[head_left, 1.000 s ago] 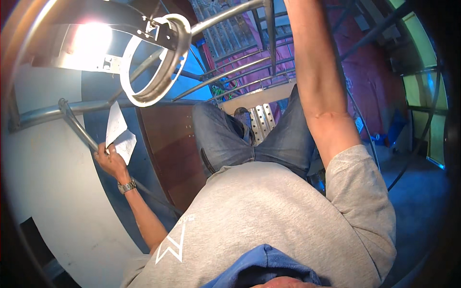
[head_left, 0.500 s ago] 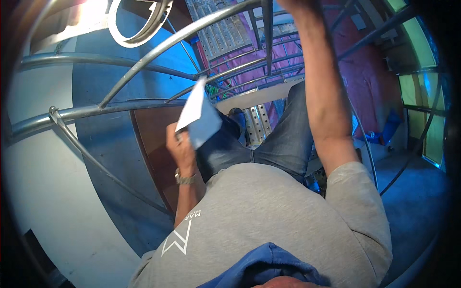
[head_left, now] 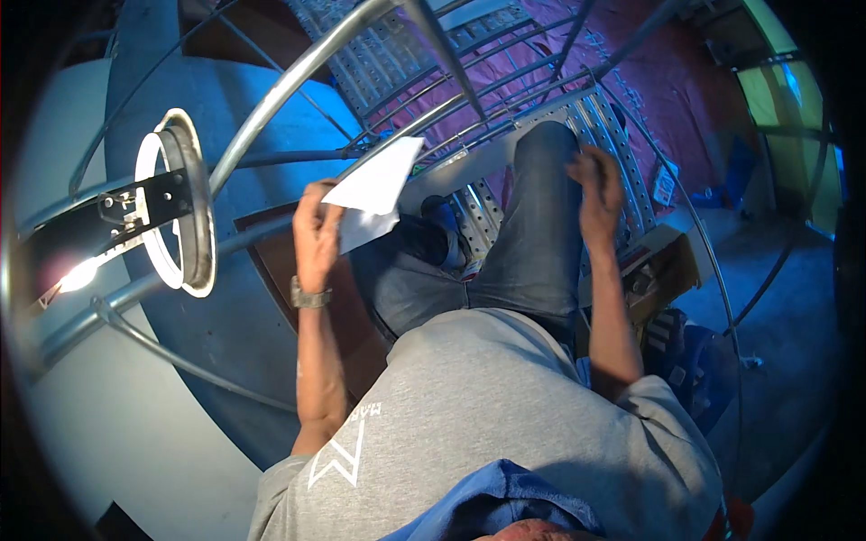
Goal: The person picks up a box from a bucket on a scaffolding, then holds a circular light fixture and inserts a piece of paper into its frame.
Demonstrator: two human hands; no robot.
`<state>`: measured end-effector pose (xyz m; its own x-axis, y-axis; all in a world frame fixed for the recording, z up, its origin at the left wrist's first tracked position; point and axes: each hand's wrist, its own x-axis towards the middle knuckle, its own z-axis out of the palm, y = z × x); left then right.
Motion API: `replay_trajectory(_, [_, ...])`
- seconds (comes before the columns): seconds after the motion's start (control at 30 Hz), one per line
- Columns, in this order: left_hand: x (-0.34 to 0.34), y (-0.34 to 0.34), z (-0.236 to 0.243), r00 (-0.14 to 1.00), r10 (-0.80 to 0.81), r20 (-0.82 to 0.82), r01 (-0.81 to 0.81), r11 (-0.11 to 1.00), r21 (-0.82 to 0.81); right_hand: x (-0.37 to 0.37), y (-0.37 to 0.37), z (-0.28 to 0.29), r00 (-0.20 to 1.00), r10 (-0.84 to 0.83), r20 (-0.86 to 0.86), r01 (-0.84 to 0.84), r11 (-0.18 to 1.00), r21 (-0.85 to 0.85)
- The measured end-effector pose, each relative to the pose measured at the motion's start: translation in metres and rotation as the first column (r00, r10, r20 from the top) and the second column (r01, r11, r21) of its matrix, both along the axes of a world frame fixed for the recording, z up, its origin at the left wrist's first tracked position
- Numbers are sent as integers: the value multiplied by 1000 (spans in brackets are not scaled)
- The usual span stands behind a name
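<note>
My left hand (head_left: 316,230) is raised in front of me and grips a folded white sheet of paper (head_left: 374,189) by its lower left edge. A watch sits on that wrist. My right hand (head_left: 598,189) hovers over my right knee with its fingers slightly apart and nothing in it. It is blurred. I stand on a perforated metal platform (head_left: 591,122) in jeans and a grey shirt. A dark shoe (head_left: 433,230) shows below the paper.
A round white ring fixture (head_left: 180,212) on a black bracket hangs at the left, with a bright lamp (head_left: 77,275) beside it. Curved metal guard rails (head_left: 298,77) cross in front of me. Pink sheeting (head_left: 631,54) covers the floor far below.
My right arm has come down from overhead to my knee. My left hand has brought the paper from the left rail up in front of me. The view has tilted downward.
</note>
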<state>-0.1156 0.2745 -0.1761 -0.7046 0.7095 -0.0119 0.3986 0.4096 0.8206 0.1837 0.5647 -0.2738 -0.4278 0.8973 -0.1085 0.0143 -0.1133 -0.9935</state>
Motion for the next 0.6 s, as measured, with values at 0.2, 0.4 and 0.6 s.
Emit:
replay_trajectory(0.2, [-30,-33,-17,1000,30,-4,-30,981,-192,314,-164,-167,558,272,784,-532,843,86])
replay_trajectory(0.4, [-30,13,0,933,-103,-346,52,987,-155,307,-253,-60,685,437,582,-303,898,-318])
replay_trajectory(0.6, [-81,-12,27,453,-118,-884,40,993,-112,282,-258,-41,902,138,409,246,615,-749])
